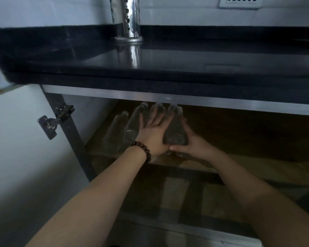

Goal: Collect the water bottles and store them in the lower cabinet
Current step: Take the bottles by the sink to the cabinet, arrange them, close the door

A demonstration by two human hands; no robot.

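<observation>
While both arms reached into the open lower cabinet (257,107), four clear plastic water bottles (130,129) lay side by side on the brown wooden shelf (239,132), caps pointing to the back. Left hand (153,134), with a brown beaded bracelet (143,150) on the wrist, lay flat with fingers straight and spread over the middle bottles, pressing on them. Right hand (191,145) gripped the base of the rightmost clear bottle (175,129), thumb under its near end, fingers curled along its right side. Hands touched at the bottle base. White door (25,148) stood open at left; a perforated steel cylinder (127,16) sat on the black stone countertop (185,56).
</observation>
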